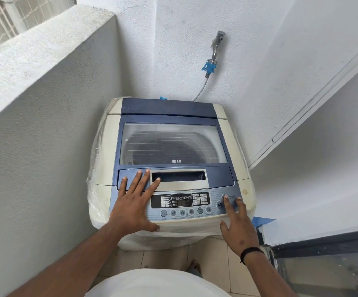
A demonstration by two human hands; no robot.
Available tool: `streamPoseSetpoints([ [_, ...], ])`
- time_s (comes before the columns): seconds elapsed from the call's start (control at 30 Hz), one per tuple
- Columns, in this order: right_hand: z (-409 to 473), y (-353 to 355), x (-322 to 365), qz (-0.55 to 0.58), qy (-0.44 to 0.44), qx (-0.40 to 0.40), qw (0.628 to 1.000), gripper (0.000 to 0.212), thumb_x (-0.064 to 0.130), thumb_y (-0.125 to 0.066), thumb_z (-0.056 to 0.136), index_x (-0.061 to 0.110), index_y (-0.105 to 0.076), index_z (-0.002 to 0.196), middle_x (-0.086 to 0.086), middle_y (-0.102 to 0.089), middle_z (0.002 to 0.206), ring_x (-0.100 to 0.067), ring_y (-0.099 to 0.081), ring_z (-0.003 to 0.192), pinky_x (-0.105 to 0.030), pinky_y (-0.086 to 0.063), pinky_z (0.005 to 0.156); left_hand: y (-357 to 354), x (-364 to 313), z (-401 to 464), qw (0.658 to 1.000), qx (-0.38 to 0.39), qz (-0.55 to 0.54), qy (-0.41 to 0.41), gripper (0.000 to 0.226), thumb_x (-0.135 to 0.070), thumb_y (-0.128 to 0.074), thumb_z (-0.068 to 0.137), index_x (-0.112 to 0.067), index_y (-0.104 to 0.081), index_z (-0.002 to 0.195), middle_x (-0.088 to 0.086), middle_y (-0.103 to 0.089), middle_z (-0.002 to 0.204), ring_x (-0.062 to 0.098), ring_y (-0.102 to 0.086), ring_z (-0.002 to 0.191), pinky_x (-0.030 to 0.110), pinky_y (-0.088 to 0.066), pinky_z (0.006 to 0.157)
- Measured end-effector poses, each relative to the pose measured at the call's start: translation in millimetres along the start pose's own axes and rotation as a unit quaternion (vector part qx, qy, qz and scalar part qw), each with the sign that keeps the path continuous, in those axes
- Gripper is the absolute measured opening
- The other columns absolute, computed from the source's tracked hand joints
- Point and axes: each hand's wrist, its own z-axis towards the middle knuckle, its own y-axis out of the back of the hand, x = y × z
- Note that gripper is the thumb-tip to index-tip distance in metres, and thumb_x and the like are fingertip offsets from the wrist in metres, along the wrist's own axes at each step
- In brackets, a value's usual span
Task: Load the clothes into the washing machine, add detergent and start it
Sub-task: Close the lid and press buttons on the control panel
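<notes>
Top-loading washing machine (169,168) in a balcony corner, lid (173,144) closed, seen from above. My left hand (135,200) lies spread and flat across the lid's front edge, one fingertip at the recessed lid handle (179,176); my right hand (237,224) is spread too, its forefinger on the power button (224,196) at the right end of the control panel (180,203). No clothes or detergent are visible, and the drum behind the window looks dark, so I cannot tell whether it is loaded. Risk, in my judgement: starting a cycle without laundry or soap inside, or nudging the adjacent start/pause button (219,205) with the same finger. The display seems unlit. Surroundings: a wall tap (217,42) with a blue coupling feeds the inlet hose (201,91); a parapet wall (45,86) crowds the left side, and a dark step (323,245) sits close on the right, limiting elbow room.
</notes>
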Motion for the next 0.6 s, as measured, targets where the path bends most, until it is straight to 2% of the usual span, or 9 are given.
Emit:
streamPoseSetpoints([
  [0.1, 5, 8, 1, -0.026, 0.002, 0.021, 0.999, 0.071, 0.038, -0.048, 0.098, 0.036, -0.008, 0.156, -0.006, -0.003, 0.161, -0.026, -0.047, 0.129, -0.036, -0.047, 0.102, -1, 0, 0, 1.0, -0.004, -0.006, 0.0, 0.14, -0.095, -0.054, 0.047, -0.036, 0.007, 0.159, 0.003, 0.019, 0.167, 0.024, 0.02, 0.153, 0.059, 0.006, 0.121],
  [0.23, 13, 21, 5, -0.077, 0.011, 0.037, 0.996, 0.061, 0.035, -0.045, 0.098, 0.032, -0.02, 0.154, -0.006, -0.016, 0.148, -0.025, -0.052, 0.118, -0.038, -0.049, 0.095, -1, 1, -1, 1.0, -0.004, -0.007, -0.003, 0.14, -0.094, -0.054, 0.048, -0.036, 0.008, 0.159, 0.003, 0.02, 0.166, 0.024, 0.02, 0.153, 0.059, 0.005, 0.121],
  [0.37, 22, 29, 10, -0.124, 0.009, 0.064, 0.99, 0.06, 0.033, -0.044, 0.097, 0.029, -0.023, 0.154, -0.011, -0.021, 0.143, -0.029, -0.053, 0.114, -0.04, -0.052, 0.088, -1, 0, 0, 1.0, -0.006, -0.011, -0.001, 0.141, -0.093, -0.056, 0.047, -0.036, 0.007, 0.159, 0.003, 0.017, 0.167, 0.024, 0.019, 0.153, 0.058, 0.006, 0.121],
  [0.6, 26, 27, 9, -0.062, 0.002, 0.08, 0.995, 0.057, 0.03, -0.044, 0.097, 0.032, -0.028, 0.152, -0.008, 0.004, 0.159, -0.034, -0.052, 0.122, -0.043, -0.049, 0.098, 0, -1, -2, 1.0, -0.006, -0.006, -0.001, 0.139, -0.094, -0.055, 0.05, -0.037, 0.011, 0.158, 0.001, 0.024, 0.165, 0.022, 0.025, 0.151, 0.057, 0.01, 0.121],
])
